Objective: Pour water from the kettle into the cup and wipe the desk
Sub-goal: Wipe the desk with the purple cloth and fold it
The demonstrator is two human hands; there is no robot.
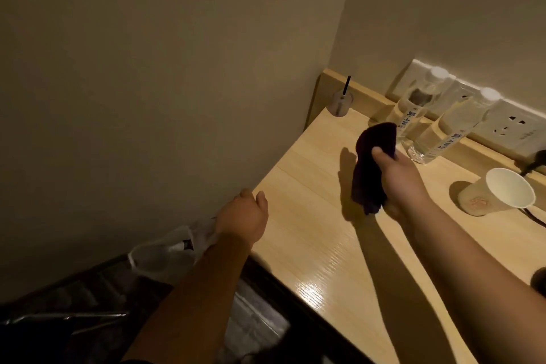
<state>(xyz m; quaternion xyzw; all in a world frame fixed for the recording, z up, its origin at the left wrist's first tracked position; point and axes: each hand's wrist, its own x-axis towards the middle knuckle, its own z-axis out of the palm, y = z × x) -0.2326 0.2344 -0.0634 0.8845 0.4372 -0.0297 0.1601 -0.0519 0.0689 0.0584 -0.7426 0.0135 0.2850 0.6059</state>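
1 dark crumpled cloth (373, 168), right hand (397, 177) fingers gripping it; left hand (243, 216) fingers curled.

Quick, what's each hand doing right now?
Left hand: loosely curled at the desk edge, holding nothing.
Right hand: closed on a dark cloth.

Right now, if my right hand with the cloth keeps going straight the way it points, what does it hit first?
Probably the nearer water bottle. The right hand holds the dark cloth pointing toward the back wall, and the cloth's top already overlaps that bottle in this view. Depth is unclear, so the gap cannot be judged.
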